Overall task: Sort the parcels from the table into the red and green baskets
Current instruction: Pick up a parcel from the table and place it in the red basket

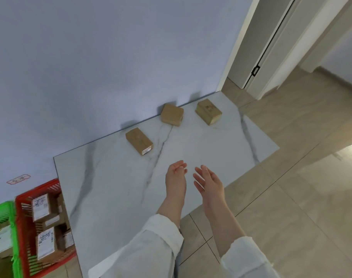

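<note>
The green basket point(12, 233) is cut off at the left edge, so only a corner and a lone parcel point(2, 240) show. In the red basket point(37, 190) beside it are stacked parcels point(44, 243), their labels too blurred to read. On the worktop point(115, 197), the left parcel point(139, 140), middle parcel point(172, 114) and right parcel point(208, 111) lie near the wall point(111, 57), all beyond the hands and apart from them. The left parcel is nearest. The left hand point(176, 178) is loosely curled and empty. The right hand point(209, 182) is spread flat and also empty.
</note>
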Available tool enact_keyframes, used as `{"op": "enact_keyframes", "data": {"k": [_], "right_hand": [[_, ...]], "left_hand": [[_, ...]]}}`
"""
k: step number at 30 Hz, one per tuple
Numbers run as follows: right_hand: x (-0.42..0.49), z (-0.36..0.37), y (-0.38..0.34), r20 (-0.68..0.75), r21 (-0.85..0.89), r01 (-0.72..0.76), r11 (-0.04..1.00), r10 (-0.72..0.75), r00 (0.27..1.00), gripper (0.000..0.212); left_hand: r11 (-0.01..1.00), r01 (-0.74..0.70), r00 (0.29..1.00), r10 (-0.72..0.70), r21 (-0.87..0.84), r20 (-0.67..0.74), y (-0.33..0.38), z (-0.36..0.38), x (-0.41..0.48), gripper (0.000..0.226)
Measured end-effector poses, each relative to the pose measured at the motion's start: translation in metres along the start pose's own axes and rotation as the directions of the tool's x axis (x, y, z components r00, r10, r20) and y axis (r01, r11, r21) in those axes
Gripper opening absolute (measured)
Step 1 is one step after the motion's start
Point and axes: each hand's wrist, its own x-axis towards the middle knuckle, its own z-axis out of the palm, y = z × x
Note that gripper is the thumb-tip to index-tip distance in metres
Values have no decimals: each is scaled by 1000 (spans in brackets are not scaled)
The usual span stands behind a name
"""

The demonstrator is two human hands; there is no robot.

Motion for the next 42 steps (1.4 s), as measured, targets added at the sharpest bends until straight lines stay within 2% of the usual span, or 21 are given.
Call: {"op": "enact_keyframes", "data": {"k": [4,14,22,26,33,40,42], "right_hand": [[58,-1,-49,-5,2,48,999,-48,999,20],[179,-18,-133,-90,-80,-17,997,10,996,26],[320,-40,-178,-51,-257,-85,963,74,996,50],[417,-51,-195,12,-381,-130,915,146,989,60],[580,-52,-185,105,-539,-108,835,194,975,65],[678,-32,-143,242,-560,-87,824,263,934,70],[689,-29,-131,272,-582,-72,810,278,921,64]], "left_hand": [[1000,-21,1000,21,-21,8,23,51,45,27],[999,36,999,-36,-5,-12,64,148,141,26],[993,114,990,-114,0,-78,64,226,247,27],[987,162,976,-160,-1,-150,45,274,313,38],[947,315,923,-320,-58,-215,-8,339,437,68],[972,234,931,-233,-33,-282,-46,354,519,69],[982,187,951,-182,-5,-249,-57,355,528,54]]}}
